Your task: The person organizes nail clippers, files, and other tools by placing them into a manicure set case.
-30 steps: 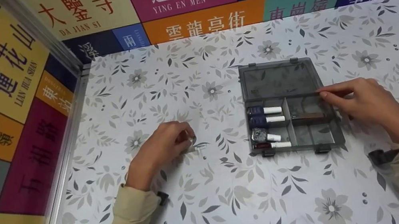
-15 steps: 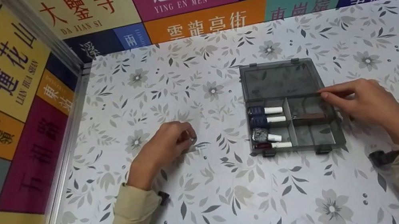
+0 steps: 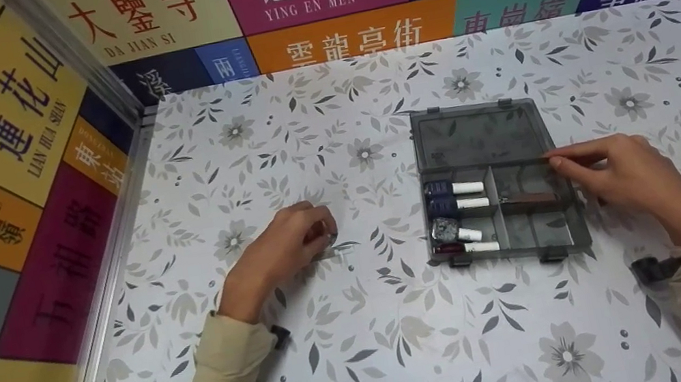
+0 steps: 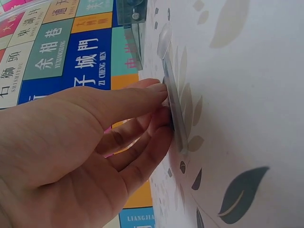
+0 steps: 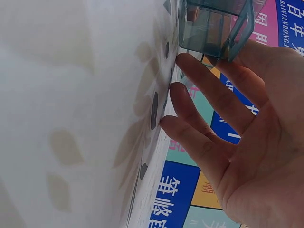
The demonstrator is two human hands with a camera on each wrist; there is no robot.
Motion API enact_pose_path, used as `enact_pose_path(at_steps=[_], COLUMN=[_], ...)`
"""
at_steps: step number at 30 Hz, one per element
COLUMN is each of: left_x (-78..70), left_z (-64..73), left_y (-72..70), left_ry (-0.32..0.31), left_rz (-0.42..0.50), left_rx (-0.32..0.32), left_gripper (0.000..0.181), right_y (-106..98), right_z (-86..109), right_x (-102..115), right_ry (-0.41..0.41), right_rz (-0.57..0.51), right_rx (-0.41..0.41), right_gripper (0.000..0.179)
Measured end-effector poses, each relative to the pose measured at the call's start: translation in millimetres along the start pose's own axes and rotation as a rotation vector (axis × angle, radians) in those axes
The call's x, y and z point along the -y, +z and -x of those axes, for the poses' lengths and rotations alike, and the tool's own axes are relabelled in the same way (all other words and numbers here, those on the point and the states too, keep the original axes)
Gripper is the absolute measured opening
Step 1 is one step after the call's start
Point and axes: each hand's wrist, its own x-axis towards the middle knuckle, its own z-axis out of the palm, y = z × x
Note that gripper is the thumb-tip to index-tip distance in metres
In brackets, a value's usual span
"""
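At centre-left, the left hand (image 3: 277, 246) pinches a clear slender item (image 4: 176, 114), long axis toward the open case (image 3: 535, 231) whose edge the right hand (image 3: 629, 172) pinches.

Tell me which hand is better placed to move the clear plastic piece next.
Probably the left hand: it touches the clear plastic piece, while the right hand is farther over, at the gray box.

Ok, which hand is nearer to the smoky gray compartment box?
Right. The right hand pinches the compartment box at its right edge; the left hand is well apart, to the box's left.
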Motion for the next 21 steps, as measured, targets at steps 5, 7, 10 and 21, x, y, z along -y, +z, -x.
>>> enact_pose_path(at_steps=[5, 7, 10, 21], left_x=[-0.3, -0.4, -1.2, -2.4], left_z=[0.3, -0.7, -1.8, -1.3], left_y=[-0.2, 0.3, 0.6, -1.0], left_ry=[0.025, 0.035, 0.041, 0.033], left_rz=[-0.005, -0.007, 0.003, 0.048], left_rx=[-0.003, -0.006, -0.011, -0.020], left_gripper=[0.006, 0.007, 0.006, 0.006], right_y=[-0.4, -0.6, -0.8, -0.1], right_z=[0.0, 0.2, 1.1, 1.4], right_x=[-0.3, 0.0, 0.6, 1.1], right_ry=[-0.007, -0.006, -0.005, -0.017], right_rz=[0.003, 0.007, 0.013, 0.009], right_rx=[-0.005, -0.010, -0.020, -0.022], right_gripper=[0.049, 0.048, 0.047, 0.046])
